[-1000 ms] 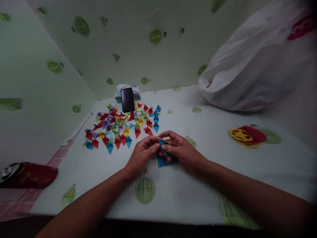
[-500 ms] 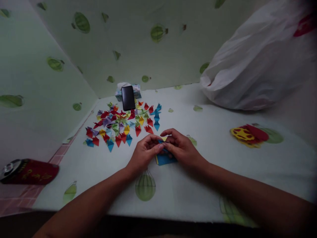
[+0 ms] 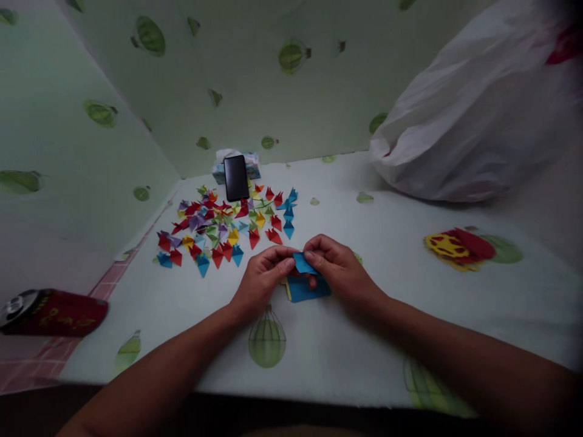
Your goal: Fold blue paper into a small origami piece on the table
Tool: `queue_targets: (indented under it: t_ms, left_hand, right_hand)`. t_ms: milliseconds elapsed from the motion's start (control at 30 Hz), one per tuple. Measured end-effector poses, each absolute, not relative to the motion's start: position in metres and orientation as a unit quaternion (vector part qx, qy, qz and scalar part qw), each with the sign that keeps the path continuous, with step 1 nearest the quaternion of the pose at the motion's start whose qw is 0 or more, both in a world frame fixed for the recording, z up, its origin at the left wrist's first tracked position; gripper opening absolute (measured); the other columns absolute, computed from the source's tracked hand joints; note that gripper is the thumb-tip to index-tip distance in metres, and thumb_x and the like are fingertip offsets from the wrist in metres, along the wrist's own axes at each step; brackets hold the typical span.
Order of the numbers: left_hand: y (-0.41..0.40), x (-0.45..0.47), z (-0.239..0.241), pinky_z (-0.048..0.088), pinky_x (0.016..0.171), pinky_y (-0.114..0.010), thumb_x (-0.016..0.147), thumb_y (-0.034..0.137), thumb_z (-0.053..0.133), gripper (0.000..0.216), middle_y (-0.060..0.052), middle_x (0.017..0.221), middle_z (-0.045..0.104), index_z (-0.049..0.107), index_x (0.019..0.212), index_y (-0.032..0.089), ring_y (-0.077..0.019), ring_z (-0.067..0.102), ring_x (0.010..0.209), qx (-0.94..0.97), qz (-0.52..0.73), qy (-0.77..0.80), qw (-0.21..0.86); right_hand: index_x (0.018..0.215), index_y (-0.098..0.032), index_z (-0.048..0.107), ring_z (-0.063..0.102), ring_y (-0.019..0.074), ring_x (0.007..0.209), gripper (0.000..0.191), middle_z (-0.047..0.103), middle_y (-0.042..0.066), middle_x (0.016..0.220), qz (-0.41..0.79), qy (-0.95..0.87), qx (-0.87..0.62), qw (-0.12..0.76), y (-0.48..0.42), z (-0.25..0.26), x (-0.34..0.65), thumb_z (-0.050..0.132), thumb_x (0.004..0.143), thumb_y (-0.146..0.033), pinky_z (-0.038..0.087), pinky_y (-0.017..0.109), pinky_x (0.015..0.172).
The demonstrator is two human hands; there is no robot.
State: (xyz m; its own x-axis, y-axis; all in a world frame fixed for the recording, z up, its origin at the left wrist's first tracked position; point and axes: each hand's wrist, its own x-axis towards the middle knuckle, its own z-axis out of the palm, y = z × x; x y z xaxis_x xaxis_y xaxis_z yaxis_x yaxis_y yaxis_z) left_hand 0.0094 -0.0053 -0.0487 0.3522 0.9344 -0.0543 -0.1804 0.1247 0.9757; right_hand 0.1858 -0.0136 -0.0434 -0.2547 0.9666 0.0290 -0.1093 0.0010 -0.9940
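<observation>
Between my two hands is a small folded piece of blue paper [image 3: 304, 264], held up off the table. My left hand [image 3: 268, 271] pinches its left edge with thumb and fingers. On its right side, my right hand [image 3: 334, 265] grips it with the thumb on top. Below them on the table lies a stack of blue paper sheets [image 3: 306, 291], with a yellow edge showing at its left; my right hand partly covers it. Farther off to the left spreads a crowd of small origami paper cranes [image 3: 218, 227] in red, blue, yellow, green and purple.
A black phone [image 3: 236, 178] leans on a tissue box [image 3: 252, 165] behind the cranes. At the left edge lies a red drink can [image 3: 57, 314]. Red and yellow cut-out decorations [image 3: 460, 249] lie at the right, before a big white plastic bag [image 3: 455, 133].
The blue paper has turned so its flat face now shows between my hands; before, only a thin edge was visible. My right fingers have shifted on it.
</observation>
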Motion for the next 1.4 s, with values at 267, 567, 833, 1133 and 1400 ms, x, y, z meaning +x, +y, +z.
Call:
queue_targets:
  t_ms: [267,567,833,1133,1400]
  left_hand:
    - [-0.0054,0.0089,-0.0494,0.052,0.077,-0.029,0.086,0.032,0.071,0.02,-0.004,0.082,0.07,0.073,0.1,0.018,-0.0156,0.067,0.077,0.514,0.434,0.384,0.632]
    - [-0.0056,0.0087,-0.0497,0.053,0.076,-0.028,0.085,0.035,0.072,0.022,-0.004,0.081,0.072,0.074,0.098,0.017,-0.0156,0.068,0.074,0.515,0.443,0.38,0.627]
    - [-0.0058,0.0089,-0.0485,0.053,0.073,-0.027,0.084,0.032,0.073,0.02,-0.004,0.081,0.074,0.075,0.096,0.017,-0.0149,0.068,0.072,0.512,0.445,0.386,0.625]
    - [-0.0058,0.0085,-0.0486,0.052,0.072,-0.025,0.084,0.029,0.074,0.016,-0.002,0.078,0.073,0.077,0.094,0.018,-0.0132,0.067,0.071,0.509,0.45,0.383,0.626]
    - [-0.0055,0.0079,-0.0494,0.051,0.071,-0.024,0.083,0.027,0.073,0.014,-0.002,0.075,0.072,0.076,0.092,0.017,-0.0131,0.065,0.07,0.502,0.448,0.386,0.631]
  right_hand:
    - [0.087,-0.02,0.051,0.052,0.0095,0.05,0.016,0.056,-0.005,0.061,0.569,-0.548,-0.408,0.458,-0.0161,-0.0389,0.1856,0.057,0.09,-0.034,0.04,0.023,0.052]
    - [0.086,-0.019,0.051,0.051,0.0092,0.05,0.017,0.058,-0.004,0.064,0.556,-0.564,-0.4,0.46,-0.0165,-0.0384,0.1858,0.057,0.089,-0.035,0.04,0.023,0.051]
    - [0.086,-0.021,0.051,0.051,0.0099,0.051,0.017,0.059,-0.003,0.066,0.555,-0.565,-0.405,0.457,-0.0169,-0.0377,0.1854,0.057,0.09,-0.035,0.04,0.024,0.051]
    - [0.087,-0.02,0.052,0.052,0.0094,0.052,0.016,0.06,-0.003,0.067,0.562,-0.56,-0.399,0.46,-0.0172,-0.0391,0.1857,0.058,0.09,-0.034,0.041,0.024,0.052]
    - [0.086,-0.02,0.051,0.051,0.01,0.052,0.016,0.058,-0.003,0.064,0.543,-0.573,-0.413,0.455,-0.0178,-0.0386,0.1852,0.057,0.09,-0.035,0.04,0.024,0.051]
